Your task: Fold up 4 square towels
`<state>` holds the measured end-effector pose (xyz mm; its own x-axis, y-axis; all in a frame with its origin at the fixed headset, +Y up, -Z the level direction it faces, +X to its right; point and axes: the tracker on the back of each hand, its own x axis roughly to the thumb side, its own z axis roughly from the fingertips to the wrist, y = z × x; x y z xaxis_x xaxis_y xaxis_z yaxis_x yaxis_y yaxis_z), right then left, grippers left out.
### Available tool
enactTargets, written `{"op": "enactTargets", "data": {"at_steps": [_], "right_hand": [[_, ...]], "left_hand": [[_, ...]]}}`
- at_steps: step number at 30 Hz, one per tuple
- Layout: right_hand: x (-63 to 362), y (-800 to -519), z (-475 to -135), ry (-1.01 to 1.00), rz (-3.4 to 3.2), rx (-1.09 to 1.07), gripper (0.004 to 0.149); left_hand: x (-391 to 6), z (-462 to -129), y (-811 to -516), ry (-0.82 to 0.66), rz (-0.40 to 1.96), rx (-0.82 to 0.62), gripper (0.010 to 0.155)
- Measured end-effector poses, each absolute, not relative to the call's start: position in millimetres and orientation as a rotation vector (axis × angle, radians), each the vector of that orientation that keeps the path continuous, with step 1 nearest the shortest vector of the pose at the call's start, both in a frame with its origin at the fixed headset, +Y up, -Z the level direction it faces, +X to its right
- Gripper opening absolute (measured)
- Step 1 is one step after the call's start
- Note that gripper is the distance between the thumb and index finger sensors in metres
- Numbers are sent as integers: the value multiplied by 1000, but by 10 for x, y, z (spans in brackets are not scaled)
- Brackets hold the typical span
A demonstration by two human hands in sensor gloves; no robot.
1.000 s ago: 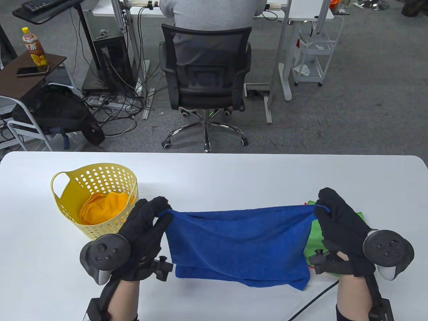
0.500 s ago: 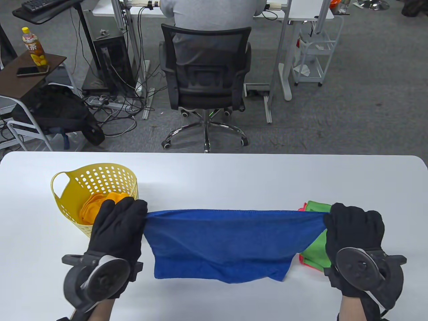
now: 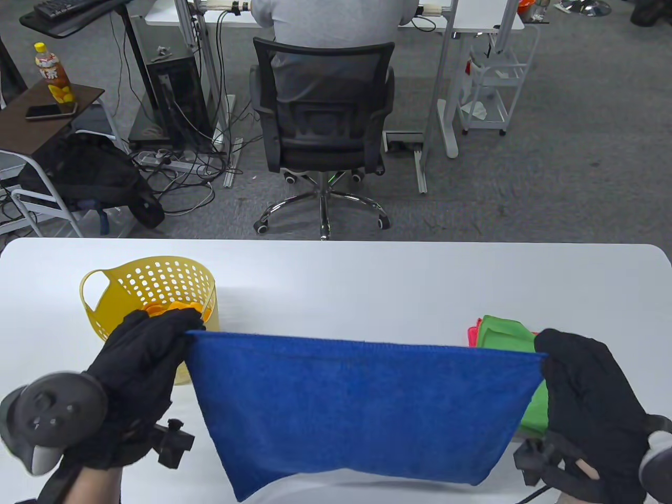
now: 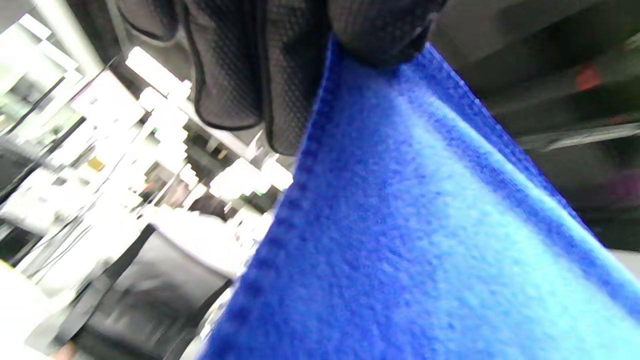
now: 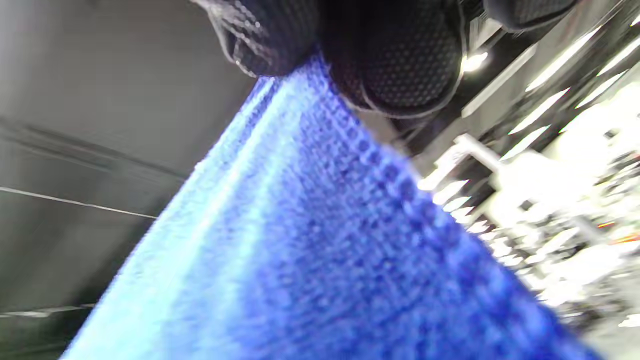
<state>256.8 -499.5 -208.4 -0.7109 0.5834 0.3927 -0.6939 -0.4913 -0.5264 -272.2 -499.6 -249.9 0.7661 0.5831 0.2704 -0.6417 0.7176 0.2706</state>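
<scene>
Left hand [image 3: 139, 349] and right hand [image 3: 583, 378] each pinch a top corner of the blue towel [image 3: 362, 409], stretched between them; soft and limp, it likely handles best by its corners.

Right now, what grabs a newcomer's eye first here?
The blue towel, stretched taut in the air between the left hand and right hand, each pinching a top corner at the table's near edge. Next, the yellow basket at far left holding an orange cloth, and the green towel behind the right hand.
</scene>
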Motion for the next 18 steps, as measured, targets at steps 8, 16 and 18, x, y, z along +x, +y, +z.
{"op": "enactTargets", "data": {"at_steps": [8,16,18], "right_hand": [[2393,-5155,-3054,-900,2514,-189,39],[2471,-4923,-2623,-1154,2283,-45,40],[2504,-5148,-2566,-1065,2322,37,40]], "left_hand": [[-2630,-3540,-5286,14,838,173,42],[-2742,-3191,-4716,-213,752,504,42],[-2805,-3026,-4908,-256,710,446,42]]}}
